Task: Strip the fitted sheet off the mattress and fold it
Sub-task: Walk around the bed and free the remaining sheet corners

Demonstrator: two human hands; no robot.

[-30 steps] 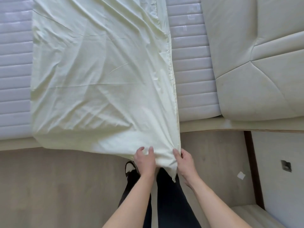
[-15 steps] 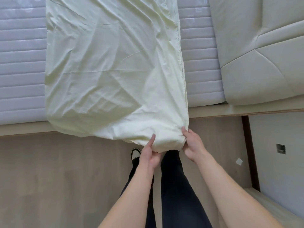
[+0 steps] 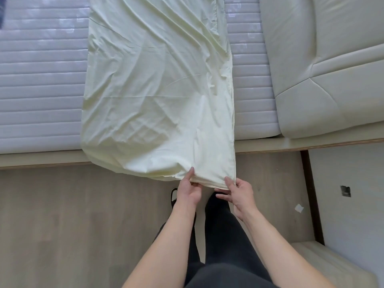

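Head view: left hand (image 3: 188, 194) and right hand (image 3: 241, 196) both pinched near hem of folded fitted sheet (image 3: 158, 90) overhanging mattress (image 3: 41, 90).

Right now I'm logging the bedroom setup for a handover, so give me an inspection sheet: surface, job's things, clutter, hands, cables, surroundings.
Surface: bare ribbed mattress on a pale bed base.
Job's things: pale yellow fitted sheet, already off the mattress, lies folded lengthwise in a long strip, with its near end hanging past the bed edge.
Clutter: a white scrap on the wood floor.
Hands: left hand and right hand each pinch the sheet's near hem.
Cables: nothing seen.
Surroundings: cream quilted padding to the right; a wall plate low on the wall.
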